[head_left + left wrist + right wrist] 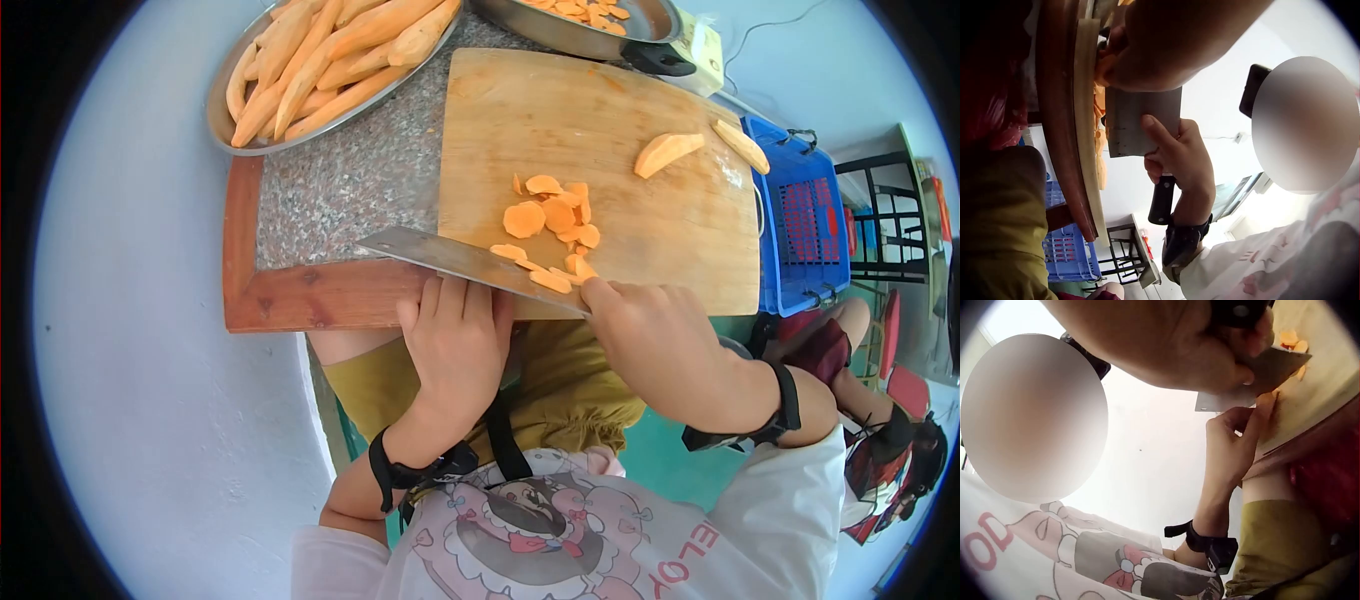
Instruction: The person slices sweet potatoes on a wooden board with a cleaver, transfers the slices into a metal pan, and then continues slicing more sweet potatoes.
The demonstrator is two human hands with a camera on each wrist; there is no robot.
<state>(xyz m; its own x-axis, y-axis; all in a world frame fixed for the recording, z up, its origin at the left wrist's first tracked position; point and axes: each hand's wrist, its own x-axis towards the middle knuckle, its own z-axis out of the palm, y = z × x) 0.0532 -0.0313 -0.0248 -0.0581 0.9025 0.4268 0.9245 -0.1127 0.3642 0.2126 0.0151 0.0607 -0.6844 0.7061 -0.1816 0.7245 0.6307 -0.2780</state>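
The right hand (670,345) grips a wide cleaver (450,255) over the near edge of the wooden board (550,110). In the left wrist view the right hand (1182,156) has its thumb along the blade (1132,125), with the black handle (1161,201) below. Beside the blade, the left hand (455,345) has its fingertips partly hidden in the head view. The right wrist view has the left hand (1232,440) pinching an orange root piece (1265,405) against the board. Thin orange slices (525,220) lie just beyond the cleaver.
Two pale root pieces (668,153) lie at the board's right. A metal tray (216,115) of peeled roots stands back left. Behind the board is a pan (560,36) with slices. A blue basket (785,290) stands right of the board; another person (880,440) is at far right.
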